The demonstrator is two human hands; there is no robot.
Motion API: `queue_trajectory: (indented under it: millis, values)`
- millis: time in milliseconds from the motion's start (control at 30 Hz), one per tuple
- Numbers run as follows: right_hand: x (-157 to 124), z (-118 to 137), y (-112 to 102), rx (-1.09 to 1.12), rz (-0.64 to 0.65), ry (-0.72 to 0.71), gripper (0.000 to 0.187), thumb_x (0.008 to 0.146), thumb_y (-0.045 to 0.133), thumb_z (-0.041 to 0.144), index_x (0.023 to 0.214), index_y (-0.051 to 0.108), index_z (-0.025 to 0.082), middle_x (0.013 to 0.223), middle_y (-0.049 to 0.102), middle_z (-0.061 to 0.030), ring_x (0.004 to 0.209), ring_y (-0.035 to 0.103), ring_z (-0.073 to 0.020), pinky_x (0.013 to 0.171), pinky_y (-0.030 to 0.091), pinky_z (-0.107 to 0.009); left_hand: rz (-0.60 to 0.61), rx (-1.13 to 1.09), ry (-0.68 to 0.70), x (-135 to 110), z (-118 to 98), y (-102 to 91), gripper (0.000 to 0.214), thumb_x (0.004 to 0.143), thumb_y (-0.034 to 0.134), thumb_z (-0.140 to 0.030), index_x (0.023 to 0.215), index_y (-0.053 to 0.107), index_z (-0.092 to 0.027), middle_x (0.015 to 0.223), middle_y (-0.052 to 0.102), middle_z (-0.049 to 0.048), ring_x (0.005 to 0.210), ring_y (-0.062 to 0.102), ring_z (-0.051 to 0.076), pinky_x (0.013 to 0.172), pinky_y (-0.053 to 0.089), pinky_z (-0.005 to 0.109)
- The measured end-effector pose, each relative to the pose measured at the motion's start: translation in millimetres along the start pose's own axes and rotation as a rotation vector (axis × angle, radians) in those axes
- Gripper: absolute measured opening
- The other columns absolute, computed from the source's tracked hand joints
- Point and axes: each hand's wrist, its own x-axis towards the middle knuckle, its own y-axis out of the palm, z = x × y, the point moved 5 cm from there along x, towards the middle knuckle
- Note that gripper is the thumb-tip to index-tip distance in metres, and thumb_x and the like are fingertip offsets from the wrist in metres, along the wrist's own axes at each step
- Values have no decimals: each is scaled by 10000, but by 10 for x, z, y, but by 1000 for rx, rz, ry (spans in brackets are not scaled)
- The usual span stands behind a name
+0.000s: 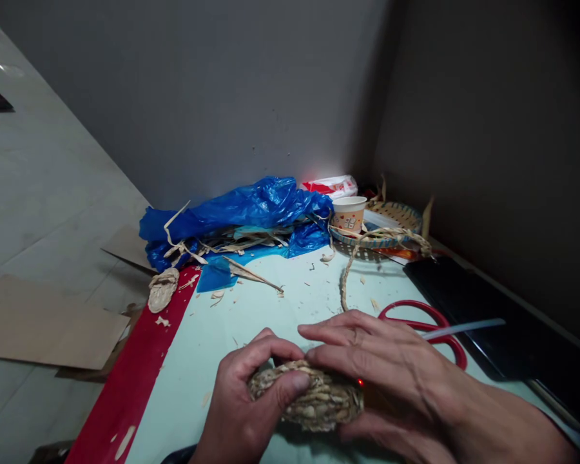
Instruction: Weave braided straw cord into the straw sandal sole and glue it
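Note:
A small, thick oval of coiled, braided straw [321,401] is held low over the table's front. My left hand [254,393] is closed on its left end, thumb pressed on the near face and fingers behind. My right hand [391,367] cups the right end, with long fingers reaching over the top edge and the thumb low at the right. Its lower part is a little blurred. Behind the right hand a braided straw cord [347,283] runs up from the fingers to a woven basket [391,241]. Red-handled scissors [457,351] lie just beyond the right wrist, their blades hidden.
A blue plastic bag [251,203] with dry straw strips stretches along the back. Beside it stands a paper cup [348,216]. At the right lies a flat black object [488,316]. A small woven oval [163,290] rests on the table's red left border [140,367]; straw scraps are scattered about.

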Motion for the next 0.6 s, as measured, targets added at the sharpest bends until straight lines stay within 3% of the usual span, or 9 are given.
queue_trajectory:
  millis: [200,467,600]
  values:
    - [6,28,14,58,-42,17,333,1111,399,375,1380,461,189,1368,616,-11,1376,440,-57,1112,378,-106,-31,-67,59,-52,22,30,37,761,750,-264,725,754,-260,728,613,-38,663,569,134,627,428,238]
    - [-124,-22,111,72,30,63,418,1075,507,338,1457,384,221,1492,511,6,1478,280,-54,1167,314,-147,-48,-73,97,-46,90,38,49,775,746,-240,732,751,-264,821,640,-22,787,630,145,720,477,211]
    - [-63,9,81,74,46,20,439,1076,485,258,1487,347,187,1568,419,-26,1512,183,-71,1206,269,-189,-117,-20,220,-62,4,4,76,782,750,-212,735,743,-271,836,680,-21,806,651,162,721,489,233]
